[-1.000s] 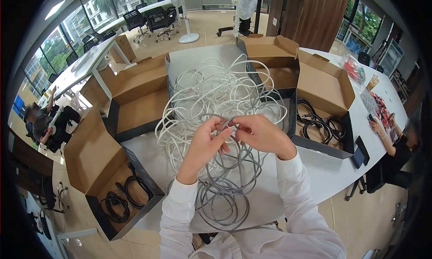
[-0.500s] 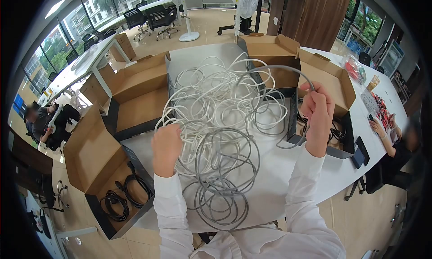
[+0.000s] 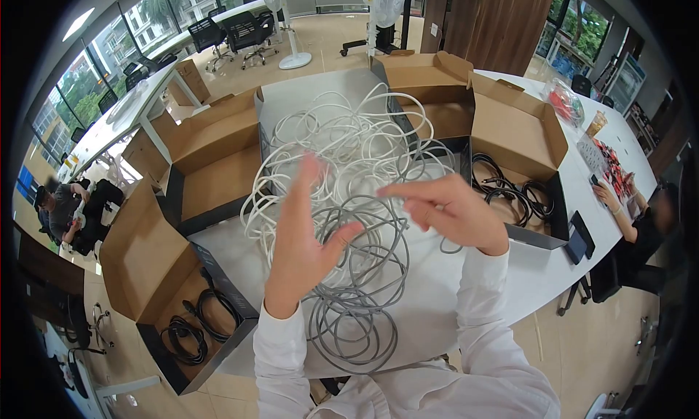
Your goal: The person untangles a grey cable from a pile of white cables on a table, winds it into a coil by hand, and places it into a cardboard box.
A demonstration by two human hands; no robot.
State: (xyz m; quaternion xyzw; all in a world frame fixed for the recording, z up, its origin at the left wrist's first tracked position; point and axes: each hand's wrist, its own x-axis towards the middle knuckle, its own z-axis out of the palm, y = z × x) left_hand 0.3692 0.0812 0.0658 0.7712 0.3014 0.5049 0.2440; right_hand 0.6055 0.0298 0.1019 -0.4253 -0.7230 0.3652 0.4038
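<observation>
My left hand (image 3: 298, 240) is over the left side of the cable pile, thumb apart from the fingers, holding nothing; its fingertips are blurred. To its right, my right hand (image 3: 455, 211) reaches leftward above the grey cable, index finger stretched out and thumb apart, with no cable visible in its grasp. Loose loops of grey cable (image 3: 354, 350) lie on the near part of the table, partly hidden by my left hand. Behind them spreads a tangled heap of white cable (image 3: 335, 139).
Open cardboard boxes flank the pile. Coiled black cables (image 3: 188, 339) lie in the near-left box (image 3: 149, 346); more black cables (image 3: 513, 193) fill the right box (image 3: 562, 219). A dark tablet-like device (image 3: 580, 238) is at the table's right edge. A person (image 3: 644, 219) sits beyond it.
My right hand has let go of the grey cable it held up and moved left and down toward the middle. My left hand has opened, its fingers now reaching up over the pile.
</observation>
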